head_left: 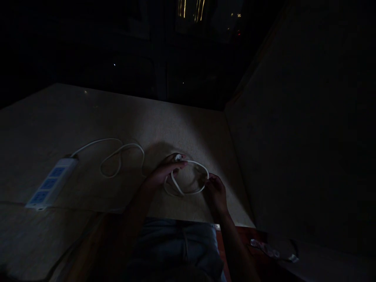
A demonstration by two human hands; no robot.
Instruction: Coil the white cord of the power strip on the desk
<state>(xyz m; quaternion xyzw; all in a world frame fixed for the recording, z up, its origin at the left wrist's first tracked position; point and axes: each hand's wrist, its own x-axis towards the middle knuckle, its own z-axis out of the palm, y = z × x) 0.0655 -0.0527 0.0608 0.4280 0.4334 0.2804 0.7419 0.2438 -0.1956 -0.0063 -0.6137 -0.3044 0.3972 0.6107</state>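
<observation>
My left hand (pixel 173 167) is closed around a white power cord (pixel 199 163) near its plug end (pixel 178 157), which pokes out above the fingers. The cord bends into a loop over the tabletop. At the loop's right side my right hand (pixel 216 188) pinches the cord between thumb and fingers. More of the cord runs left across the surface in loose curves to a white power strip (pixel 63 166) with blue socket faces. The scene is dim, so the finger details are hard to make out.
The pale table (pixel 117 113) ends at a dark window (pixel 194 58) along the back. A wall (pixel 293 137) rises on the right. Eyeglasses (pixel 266 248) lie low at the right, and my lap (pixel 179 243) is below the table's front edge.
</observation>
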